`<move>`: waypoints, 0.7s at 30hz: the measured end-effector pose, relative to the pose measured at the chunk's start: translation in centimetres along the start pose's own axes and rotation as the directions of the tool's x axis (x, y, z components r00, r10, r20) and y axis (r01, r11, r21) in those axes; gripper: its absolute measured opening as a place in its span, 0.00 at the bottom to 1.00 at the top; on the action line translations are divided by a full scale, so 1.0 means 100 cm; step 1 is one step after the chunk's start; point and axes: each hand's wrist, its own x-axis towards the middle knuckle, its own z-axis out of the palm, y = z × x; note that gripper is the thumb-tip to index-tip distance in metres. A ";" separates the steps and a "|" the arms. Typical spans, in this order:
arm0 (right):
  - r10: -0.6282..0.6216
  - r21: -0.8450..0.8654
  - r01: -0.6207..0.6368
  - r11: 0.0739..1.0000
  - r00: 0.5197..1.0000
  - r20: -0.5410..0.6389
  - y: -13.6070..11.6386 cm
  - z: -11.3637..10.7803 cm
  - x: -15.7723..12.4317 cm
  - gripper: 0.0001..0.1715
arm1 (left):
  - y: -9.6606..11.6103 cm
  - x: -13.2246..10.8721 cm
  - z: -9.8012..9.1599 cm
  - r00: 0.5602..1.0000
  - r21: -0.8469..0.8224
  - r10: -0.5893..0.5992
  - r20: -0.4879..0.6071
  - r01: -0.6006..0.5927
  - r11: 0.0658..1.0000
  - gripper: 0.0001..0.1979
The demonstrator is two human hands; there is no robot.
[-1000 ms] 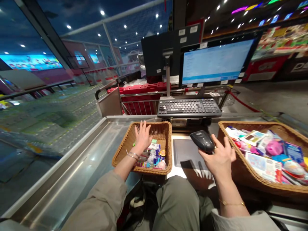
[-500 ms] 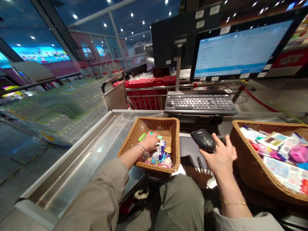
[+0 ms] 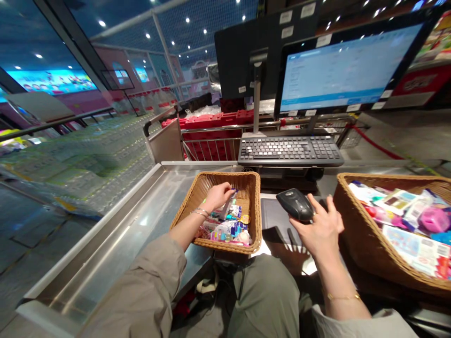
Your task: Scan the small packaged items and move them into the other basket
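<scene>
A wicker basket [image 3: 256, 211] stands on the metal counter in front of me, with small colourful packaged goods [image 3: 234, 231] heaped in its near part. My left hand [image 3: 217, 197] is over this basket, its fingers pinched on the end of a slim greyish package [image 3: 227, 206]. Blur hides what kind of package it is. A black barcode scanner [image 3: 296, 204] is in my right hand [image 3: 322, 227], gripped near its rear, with some fingers spread. The scanner's nose points left, over a dark flat plate [image 3: 273, 217] in the counter.
On the right stands a larger wicker basket [image 3: 355, 239] full of packaged items and a pink plastic thing [image 3: 435, 219]. Beyond the counter's middle are a keyboard [image 3: 291, 149] and a lit monitor [image 3: 345, 68]. The metal counter [image 3: 141, 225] stretches to the left. Behind it are red crates [image 3: 214, 119].
My left hand has gone from spread fingers among the goods to a pinch on the slim package, slightly raised. My right hand keeps the scanner nearly in place. The view has shifted slightly.
</scene>
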 end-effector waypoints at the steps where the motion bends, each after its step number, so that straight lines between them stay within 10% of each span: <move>1: 0.001 0.003 -0.001 1.000 1.000 0.001 0.000 0.000 0.000 0.16 | -0.001 0.002 -0.003 0.997 -0.040 -0.050 -0.052 0.048 0.998 0.12; 9: 0.016 0.014 -0.016 1.000 1.000 -0.011 -0.001 -0.003 0.000 0.17 | -0.026 0.001 0.005 0.945 -0.202 -0.302 -0.127 0.273 0.940 0.18; 21: -0.027 -0.006 0.027 1.000 1.000 -0.007 0.004 -0.003 -0.001 0.17 | -0.049 -0.002 0.007 0.976 0.173 -0.197 0.089 0.179 0.969 0.18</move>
